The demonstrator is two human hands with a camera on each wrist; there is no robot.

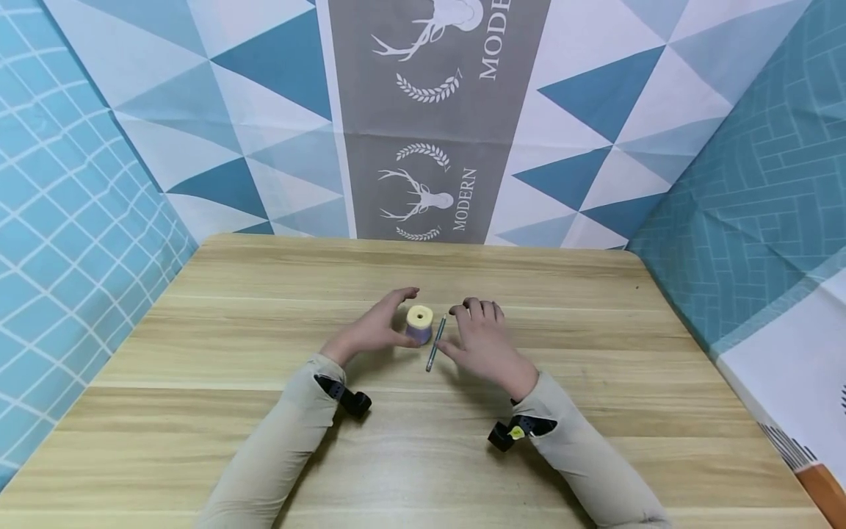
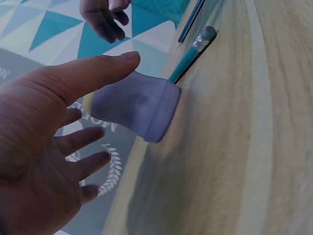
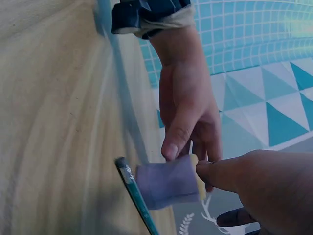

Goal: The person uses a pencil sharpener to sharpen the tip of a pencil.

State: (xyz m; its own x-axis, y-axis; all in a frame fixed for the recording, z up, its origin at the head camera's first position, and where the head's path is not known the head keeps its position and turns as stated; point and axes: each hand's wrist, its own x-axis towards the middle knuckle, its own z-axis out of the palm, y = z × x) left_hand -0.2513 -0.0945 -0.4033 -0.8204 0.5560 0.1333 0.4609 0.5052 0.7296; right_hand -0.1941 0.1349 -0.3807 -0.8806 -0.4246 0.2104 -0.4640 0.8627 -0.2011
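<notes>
- In the head view, a purple tub (image 1: 418,333) with a cream top (image 1: 413,321) stands upright on the bench (image 1: 410,455), between my two hands. The top has a small dark hole in its middle.
- My left hand (image 1: 370,329) curves loosely around the tub's left side, thumb on the near side and fingers reaching past the far side, with nothing clasped.
- A teal pencil (image 1: 436,344) lies just to the right of the tub, its eraser end towards me and its tip pointing away.
- My right hand (image 1: 485,344) is beside the pencil, fingers loosely bent and gripping nothing; its thumb tip comes right up to the pencil, but I can't tell whether they touch.
- Both my arms are in pale sleeves (image 1: 274,444), and a black camera sits at each wrist.
- In the left wrist view, my thumb passes in front of the tub and my fingers are spread; I can't tell whether my thumb meets it. The pencil's grey eraser and silver band show beyond the tub's base.
- In the right wrist view, my right thumb overlaps the cream top, contact unclear. My left thumb tip is close to the tub's side, and the pencil crosses by its base.
</notes>
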